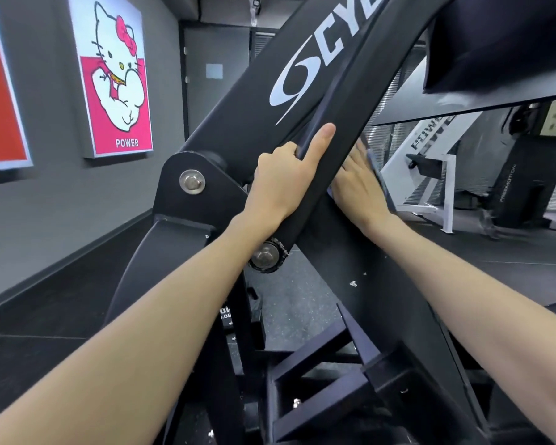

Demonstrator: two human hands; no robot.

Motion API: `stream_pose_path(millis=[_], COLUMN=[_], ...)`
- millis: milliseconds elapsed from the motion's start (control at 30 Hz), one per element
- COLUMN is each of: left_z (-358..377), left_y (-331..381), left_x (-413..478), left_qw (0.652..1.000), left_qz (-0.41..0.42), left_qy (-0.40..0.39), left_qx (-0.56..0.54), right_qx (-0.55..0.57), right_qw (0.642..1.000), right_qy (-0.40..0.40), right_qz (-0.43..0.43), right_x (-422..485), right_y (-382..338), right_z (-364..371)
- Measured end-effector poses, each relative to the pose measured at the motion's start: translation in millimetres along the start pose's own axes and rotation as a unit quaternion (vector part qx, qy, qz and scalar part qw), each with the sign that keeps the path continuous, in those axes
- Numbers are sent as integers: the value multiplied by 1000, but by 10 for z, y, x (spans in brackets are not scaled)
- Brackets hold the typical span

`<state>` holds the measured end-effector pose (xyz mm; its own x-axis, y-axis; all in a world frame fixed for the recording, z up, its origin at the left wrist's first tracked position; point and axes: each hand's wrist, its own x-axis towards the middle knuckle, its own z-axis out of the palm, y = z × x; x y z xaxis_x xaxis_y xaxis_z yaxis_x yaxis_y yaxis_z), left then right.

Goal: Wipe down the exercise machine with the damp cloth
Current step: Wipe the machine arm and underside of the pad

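The black exercise machine fills the middle of the view, its wide arm with a white logo slanting up to the right. A narrower black bar runs in front of it. My left hand grips this bar from the left, thumb lying straight along its front. My right hand lies flat behind the bar on its right side, fingers straight. It presses a thin bluish-grey cloth, of which only an edge shows past the fingers.
Two steel pivot bolts sit on the frame near my left wrist. A dark pad hangs at the top right. A white machine stands beyond. Posters hang on the grey wall at left.
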<state>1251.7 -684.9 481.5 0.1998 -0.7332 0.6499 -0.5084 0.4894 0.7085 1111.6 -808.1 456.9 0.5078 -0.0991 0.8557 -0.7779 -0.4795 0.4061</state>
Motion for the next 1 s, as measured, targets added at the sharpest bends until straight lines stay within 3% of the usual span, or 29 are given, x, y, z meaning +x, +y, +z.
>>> stream_pose_path(millis=[100,233,300,367,433,500,533,600,733,800,867,933,1000], left_z=[-3,-8,1,13,9,4,8,8,-4,11,32,32,28], left_y=[20,34,40,38,36,40,37,55,57,56,40,29,41], left_x=[-19,-34,-55,-51,-33,-21,-25,-46,-67,-67,-46,-26,-18], left_qw=[1000,1000,1000,1000,999,999,999,999,999,999,998,999,999], left_qz=[-4,-2,-8,-16,-28,-35,-36,-37,-47,-49,-48,-48,-45], left_qy=[4,9,10,10,8,2,-4,-12,-9,-8,-5,-3,1], left_qx=[5,20,21,22,19,13,15,21,16,23,26,23,21], right_qx=[82,98,67,57,56,35,39,71,107,77,53,36,25], right_qw=[982,904,892,935,983,998,998,989,917,886,922,978,995], right_qy=[-77,-249,-249,-190,-102,-42,-43,-88,-252,-281,-223,-124,-81], right_qz=[-149,-332,-371,-295,-143,-24,-13,-91,-290,-361,-312,-166,-58], right_x=[-384,-885,-749,-495,-298,-299,-402,-777,-1347,-1160,-808,-524,-510], right_y=[-217,-228,-3,227,277,95,-15,-180,-215,-25,181,284,173], right_z=[61,-69,-141,-164,-130,-67,-66,-113,-279,-307,-309,-311,-268])
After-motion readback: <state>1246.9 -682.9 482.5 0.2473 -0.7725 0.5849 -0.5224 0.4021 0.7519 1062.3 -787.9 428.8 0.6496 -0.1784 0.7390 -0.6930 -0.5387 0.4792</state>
